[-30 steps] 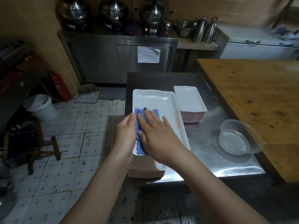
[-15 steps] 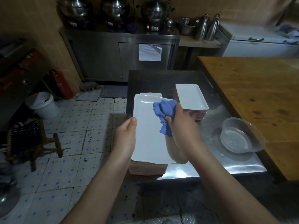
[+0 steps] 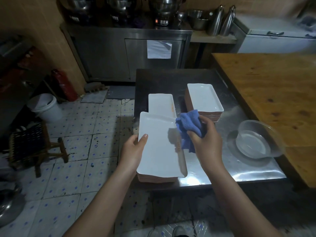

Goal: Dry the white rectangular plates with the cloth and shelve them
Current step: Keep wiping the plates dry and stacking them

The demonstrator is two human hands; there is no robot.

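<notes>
My left hand grips the left edge of a white rectangular plate, lifted and tilted above a stack of plates on the steel table. My right hand is closed around a bunched blue cloth at the plate's right edge, and the cloth's tail hangs over the rim. A second stack of smaller white rectangular plates stands behind the cloth, further right on the table.
A clear plastic bowl sits at the table's right edge against a wooden counter. On the tiled floor to the left stand a white bucket, a red extinguisher and a stool. Steel cabinets and pots line the back wall.
The wiping on the flat plate has ended. My left hand has lifted the plate off the stack and drawn it nearer, while my right hand bunched the cloth and moved it to the plate's right edge.
</notes>
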